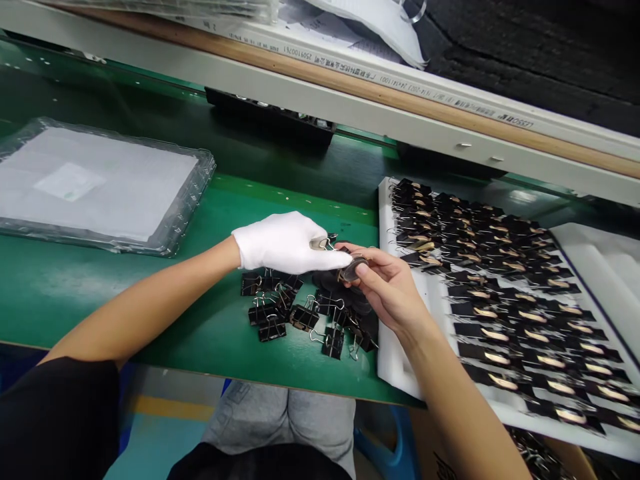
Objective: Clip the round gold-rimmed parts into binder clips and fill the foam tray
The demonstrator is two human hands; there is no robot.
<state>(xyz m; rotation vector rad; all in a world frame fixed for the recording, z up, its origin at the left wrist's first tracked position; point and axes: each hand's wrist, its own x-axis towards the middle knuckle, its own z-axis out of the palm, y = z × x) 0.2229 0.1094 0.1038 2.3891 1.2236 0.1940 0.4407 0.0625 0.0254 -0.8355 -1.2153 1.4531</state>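
Note:
My left hand (285, 243), in a white glove, is closed around a black binder clip (329, 241); its silver wire handles show between thumb and fingers. My bare right hand (393, 287) pinches a dark, round, flat piece (356, 268) between thumb and fingers. Both hands meet at this piece, the gloved fingertips touching its left side. Beneath them lie more dark round pieces (357, 301), partly hidden by the hands. Several loose black binder clips (273, 328) are scattered on the green table (210, 333) in front of the hands.
On the right, a white foam tray (386, 200) bears rows of binder clips on black pieces (470, 257). A clear plastic tray (193, 180) with a white sheet lies at the left. A pale shelf edge (350, 107) crosses behind the table. More clips (537, 453) are below the tray.

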